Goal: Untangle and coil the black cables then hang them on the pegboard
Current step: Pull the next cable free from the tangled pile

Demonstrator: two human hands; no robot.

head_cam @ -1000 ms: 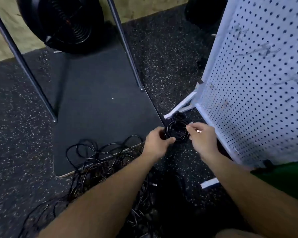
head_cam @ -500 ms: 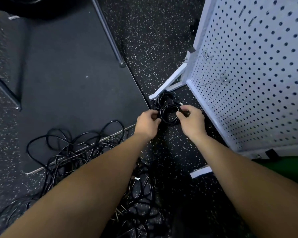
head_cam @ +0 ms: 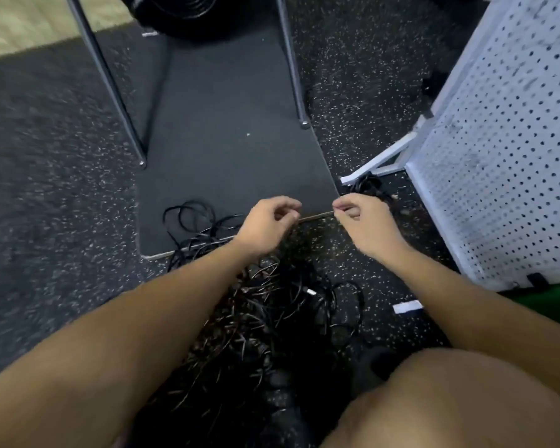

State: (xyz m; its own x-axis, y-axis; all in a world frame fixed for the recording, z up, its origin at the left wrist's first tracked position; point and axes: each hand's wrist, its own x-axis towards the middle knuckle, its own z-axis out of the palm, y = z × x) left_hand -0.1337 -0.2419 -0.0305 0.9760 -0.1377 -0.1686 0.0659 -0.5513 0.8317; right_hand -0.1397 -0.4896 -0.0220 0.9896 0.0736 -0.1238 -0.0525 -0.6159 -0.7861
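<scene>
A small coiled black cable (head_cam: 367, 187) lies on the speckled floor beside the white foot of the pegboard (head_cam: 498, 163). My left hand (head_cam: 269, 221) and my right hand (head_cam: 359, 221) hover side by side just short of it, fingers loosely curled, with nothing visible in either. Under my forearms a big tangled pile of black cables (head_cam: 272, 318) spreads across the floor, and some of its loops lie on the dark mat (head_cam: 233, 140).
Two metal legs (head_cam: 110, 92) (head_cam: 291, 66) stand on and beside the mat. A black round fan (head_cam: 188, 11) sits at the top. My bare knee (head_cam: 450, 399) fills the lower right. A white tape strip (head_cam: 407, 307) and a green edge (head_cam: 550, 302) lie near the pegboard's base.
Both hands let go of the coiled cable and pulled back toward me. The coil now rests on the floor by the pegboard foot. The view tilted up again.
</scene>
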